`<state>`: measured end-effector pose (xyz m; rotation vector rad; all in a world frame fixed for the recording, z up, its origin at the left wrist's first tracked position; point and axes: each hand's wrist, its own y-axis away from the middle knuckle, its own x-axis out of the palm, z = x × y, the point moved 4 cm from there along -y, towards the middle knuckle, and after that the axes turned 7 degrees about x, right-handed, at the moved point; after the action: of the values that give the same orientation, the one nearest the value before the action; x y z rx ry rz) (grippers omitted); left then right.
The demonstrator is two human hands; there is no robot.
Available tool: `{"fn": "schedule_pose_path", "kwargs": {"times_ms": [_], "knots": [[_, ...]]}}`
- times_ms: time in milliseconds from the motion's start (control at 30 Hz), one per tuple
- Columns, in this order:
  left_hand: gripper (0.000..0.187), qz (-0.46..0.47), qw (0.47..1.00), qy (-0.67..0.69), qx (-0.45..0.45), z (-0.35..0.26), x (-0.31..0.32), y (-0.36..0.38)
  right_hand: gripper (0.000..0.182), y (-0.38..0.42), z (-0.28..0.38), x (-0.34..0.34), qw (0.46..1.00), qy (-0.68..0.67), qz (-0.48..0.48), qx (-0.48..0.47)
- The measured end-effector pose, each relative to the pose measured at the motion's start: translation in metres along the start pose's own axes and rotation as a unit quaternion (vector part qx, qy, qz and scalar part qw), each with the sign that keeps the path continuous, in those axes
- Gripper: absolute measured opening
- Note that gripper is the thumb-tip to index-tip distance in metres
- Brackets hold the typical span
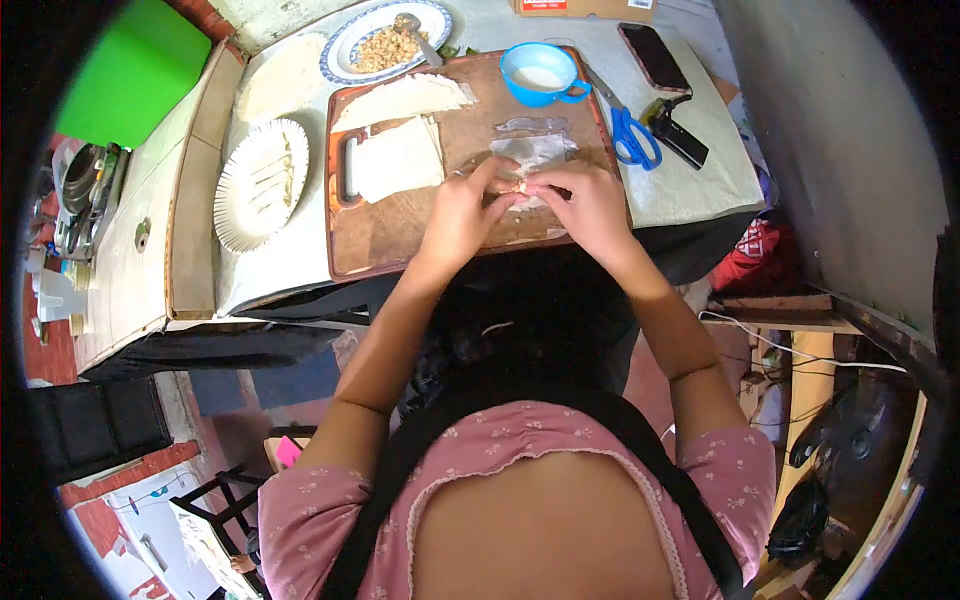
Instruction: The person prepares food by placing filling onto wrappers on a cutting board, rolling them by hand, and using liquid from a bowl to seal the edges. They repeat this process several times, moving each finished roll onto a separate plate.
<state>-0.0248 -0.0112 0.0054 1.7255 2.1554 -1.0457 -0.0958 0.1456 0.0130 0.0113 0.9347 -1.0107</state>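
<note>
My left hand (466, 205) and my right hand (585, 200) meet over the right half of a brown wooden cutting board (400, 235). Fingers and thumbs of both hands pinch a small spring roll wrapper (521, 187), partly hidden by the fingertips. Just beyond it, a thin, pale, translucent sheet (535, 150) lies flat on the board. A stack of square wrappers (398, 160) sits to the left of my hands. Behind that stack are pale, curved-edge wrapper pieces (400, 98).
A blue cup (541, 75) of white liquid stands at the board's back right, near blue-handled scissors (632, 138). A plate (335, 60) holds crumbly filling and a spoon (420, 40). Thin rolls lie on a fluted paper plate (235, 195). A phone (654, 57) lies back right.
</note>
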Motion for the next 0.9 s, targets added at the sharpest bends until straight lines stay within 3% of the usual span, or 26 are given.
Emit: {"fn": "schedule_pose_path", "kwargs": {"times_ms": [133, 233, 333, 433, 733, 900], "knots": [[0.034, 0.016, 0.999, 0.04, 0.024, 0.005, -0.002, 0.001, 0.015, -0.002, -0.002, -0.003, 0.999, -0.011, 0.017, -0.033], [0.037, 0.024, 0.998, 0.052, 0.04, 0.003, -0.008, 0.005, 0.019, -0.004, -0.008, -0.011, 0.994, -0.096, 0.048, 0.03], [0.042, 0.04, 0.999, 0.018, 0.003, -0.008, -0.013, 0.007, 0.023, -0.005, -0.003, -0.016, 0.997, -0.065, 0.043, 0.015], [0.044, 0.032, 0.999, 0.001, 0.033, -0.014, -0.012, 0.008, 0.025, -0.004, 0.008, -0.014, 0.998, 0.025, 0.049, -0.023], [0.029, 0.007, 0.999, -0.004, 0.038, -0.012, -0.007, 0.006, 0.027, -0.007, -0.013, -0.008, 0.995, -0.007, 0.081, -0.064], [0.032, 0.015, 0.999, 0.009, 0.045, 0.002, -0.008, 0.006, 0.028, -0.006, -0.016, -0.026, 0.992, -0.083, 0.094, -0.01]]}}
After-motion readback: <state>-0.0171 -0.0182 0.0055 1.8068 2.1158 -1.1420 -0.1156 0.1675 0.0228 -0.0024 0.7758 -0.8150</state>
